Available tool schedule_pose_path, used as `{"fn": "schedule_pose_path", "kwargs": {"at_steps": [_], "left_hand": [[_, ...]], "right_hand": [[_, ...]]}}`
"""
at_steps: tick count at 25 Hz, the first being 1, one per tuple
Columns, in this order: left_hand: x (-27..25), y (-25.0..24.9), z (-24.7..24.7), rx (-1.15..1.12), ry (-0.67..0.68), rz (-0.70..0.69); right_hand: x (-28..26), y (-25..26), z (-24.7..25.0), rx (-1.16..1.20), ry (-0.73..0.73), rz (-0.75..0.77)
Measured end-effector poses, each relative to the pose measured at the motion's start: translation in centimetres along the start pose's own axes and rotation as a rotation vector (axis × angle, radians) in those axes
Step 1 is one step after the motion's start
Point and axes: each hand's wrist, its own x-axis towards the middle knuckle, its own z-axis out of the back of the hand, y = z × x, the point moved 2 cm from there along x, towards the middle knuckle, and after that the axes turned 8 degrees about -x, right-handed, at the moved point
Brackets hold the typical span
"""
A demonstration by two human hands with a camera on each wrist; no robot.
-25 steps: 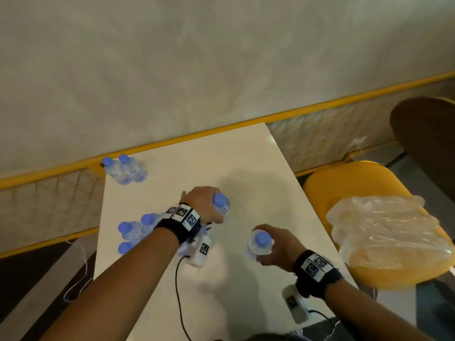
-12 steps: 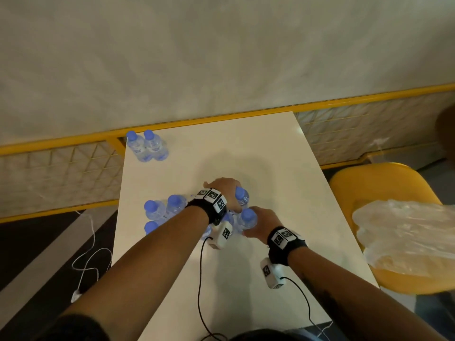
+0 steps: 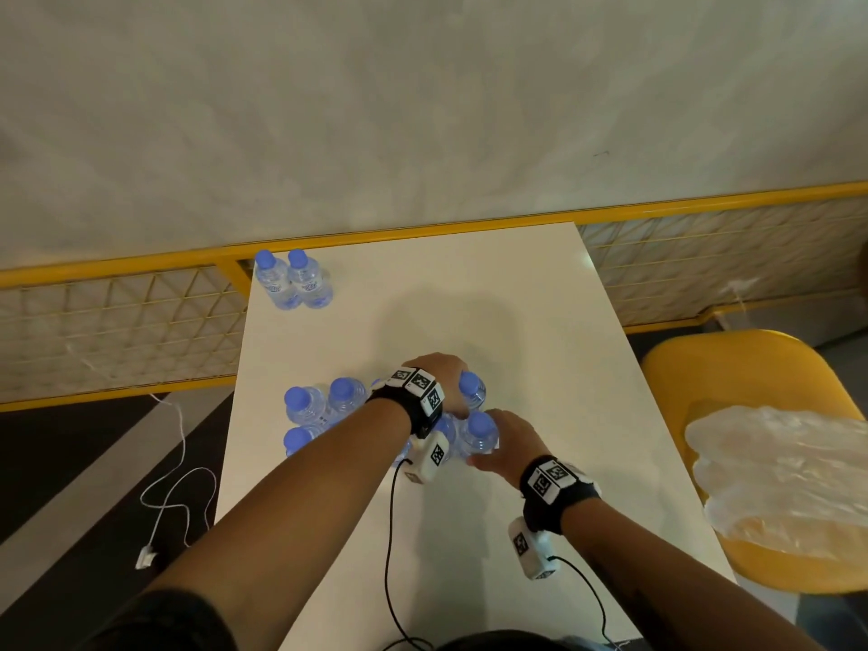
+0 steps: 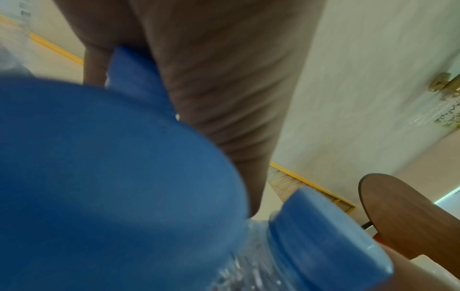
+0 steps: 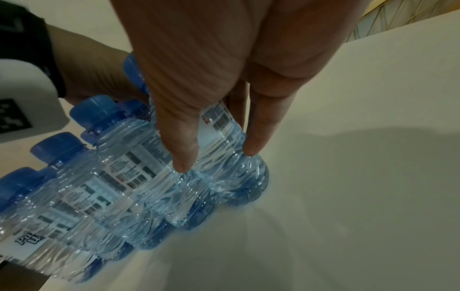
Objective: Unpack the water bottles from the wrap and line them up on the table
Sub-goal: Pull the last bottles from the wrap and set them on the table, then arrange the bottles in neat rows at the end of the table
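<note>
Water bottles (image 3: 329,411) stand upright in a tight cluster near the middle of the white desk (image 3: 516,321), small clear ribbed ones with blue caps and white printed labels bearing barcodes. Two more bottles (image 3: 293,285) stand side by side, touching, at the far left corner of the desk, well apart from the cluster.

At the cluster's right end, the left hand (image 3: 439,373) reaches over from the left, palm down, its fingers curled round the far bottle (image 3: 471,392) just below the cap; in the left wrist view the blue caps fill most of the picture and the hand's grip is blurred. The right hand (image 3: 509,441) comes in from the near right and holds the near bottle (image 3: 479,434) by its body: in the right wrist view the thumb (image 5: 179,141) lies down one side of the label and the other fingers (image 5: 261,126) down the opposite side, pinching the bottle between them, fingertips pointing toward the desk. Both forearms wear black wristbands with white marker blocks.

A crumpled clear plastic wrap (image 3: 789,481) lies on the yellow chair (image 3: 732,368) to the right of the desk.
</note>
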Motion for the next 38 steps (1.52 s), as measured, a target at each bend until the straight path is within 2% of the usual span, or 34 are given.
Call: {"fn": "schedule_pose_path", "kwargs": {"at_steps": [3, 6, 9, 12, 14, 16, 19, 22, 25, 28, 30, 34, 38], "left_hand": [[-0.2, 0.7, 0.1, -0.036, -0.004, -0.03], [-2.5, 1.8, 1.4, -0.057, -0.093, -0.018], [-7.7, 4.6, 2.8, -0.136, -0.327, -0.008], [-13.8, 9.3, 2.2, -0.135, -0.519, 0.1], [-16.6, 12.6, 1.0, -0.124, -0.504, 0.239], [-17.7, 15.0, -0.4, -0.116, -0.438, 0.312], [-17.4, 16.3, -1.7, -0.127, -0.426, 0.25], [-17.2, 17.2, -2.3, -0.151, -0.441, 0.207], [-17.4, 18.5, -3.0, -0.191, -0.474, 0.178], [-18.5, 19.3, -3.7, -0.234, -0.489, 0.176], [-19.6, 20.2, -3.5, -0.284, -0.5, 0.19], [-20.3, 23.3, -1.0, -0.36, -0.568, 0.256], [-16.9, 26.2, 4.6, -0.342, -0.569, 0.309]], "right_hand": [[-0.3, 0.2, 0.4, -0.011, 0.009, 0.013], [-0.7, -0.2, 0.7, -0.061, 0.033, -0.006], [-1.7, -0.1, 2.7, -0.15, 0.004, 0.003], [-3.3, 4.4, 6.6, -0.128, -0.101, 0.13], [-3.2, 9.8, 7.8, -0.11, -0.128, 0.302], [-1.8, 15.8, 7.4, -0.147, -0.075, 0.451], [2.3, 23.4, 3.4, -0.41, 0.071, 0.578], [5.9, 28.5, -0.9, -0.639, 0.198, 0.592], [8.5, 30.4, -3.2, -0.802, 0.269, 0.575], [10.3, 30.9, -4.7, -0.945, 0.28, 0.552], [11.5, 30.9, -5.8, -1.011, 0.261, 0.605], [12.0, 30.7, -4.6, -0.95, 0.2, 0.616], [14.7, 30.3, -2.1, -0.816, 0.084, 0.565]]}}
